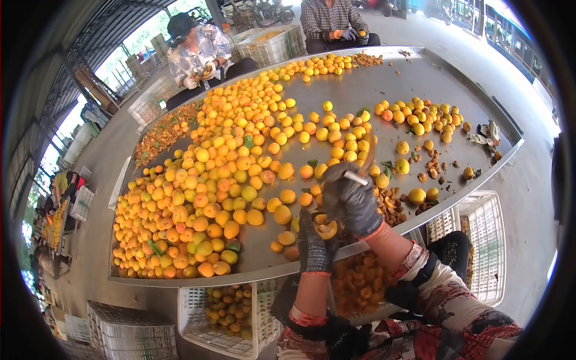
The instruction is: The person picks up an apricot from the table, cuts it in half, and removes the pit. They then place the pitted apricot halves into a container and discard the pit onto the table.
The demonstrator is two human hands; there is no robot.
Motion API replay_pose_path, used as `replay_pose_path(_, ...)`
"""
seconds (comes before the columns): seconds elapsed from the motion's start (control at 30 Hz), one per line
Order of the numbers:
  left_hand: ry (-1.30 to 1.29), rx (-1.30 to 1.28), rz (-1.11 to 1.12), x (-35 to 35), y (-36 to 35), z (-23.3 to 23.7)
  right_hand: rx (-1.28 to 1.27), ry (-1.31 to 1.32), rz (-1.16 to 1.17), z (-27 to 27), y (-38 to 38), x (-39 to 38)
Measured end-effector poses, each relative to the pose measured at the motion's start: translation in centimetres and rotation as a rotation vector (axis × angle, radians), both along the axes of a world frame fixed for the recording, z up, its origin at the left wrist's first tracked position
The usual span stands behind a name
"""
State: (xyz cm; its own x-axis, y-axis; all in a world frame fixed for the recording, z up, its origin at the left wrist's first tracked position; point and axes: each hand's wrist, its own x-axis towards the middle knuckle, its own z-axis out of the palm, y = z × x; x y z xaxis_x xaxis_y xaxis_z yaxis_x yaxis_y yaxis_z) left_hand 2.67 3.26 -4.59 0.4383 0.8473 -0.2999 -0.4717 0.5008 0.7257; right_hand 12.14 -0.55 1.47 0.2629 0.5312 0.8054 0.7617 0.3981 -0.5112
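Observation:
Both my hands wear dark grey gloves and are close together over the near edge of the metal table [264,252]. My left hand [316,243] is closed around an opened orange fruit [326,228], its cut inside facing up. My right hand [354,201], just above and to the right, is closed on a small tool with a pale handle [356,177]. Whole yellow-orange fruits [204,198] cover the left and middle of the table. Brown scraps [390,207] lie just right of my right hand.
Two people [198,51] [333,24] sit across the table, handling fruit. White crates stand below the near edge, one with fruit [189,312] and another at the right [489,252]. A crumpled cloth or glove [485,135] lies at the table's right end.

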Motion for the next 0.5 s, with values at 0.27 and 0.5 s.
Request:
replay_pose_path(0.27, -0.013, -0.086, 0.002, -1.0, 0.0, 0.4, -0.358, -0.339, 0.190, -0.1, -3.4, 0.0)
replay_pose_path(0.5, 0.041, -0.317, 0.017, -1.1, -1.2, 4.5, -0.353, 1.223, 0.375, -0.8, -4.8, -2.2)
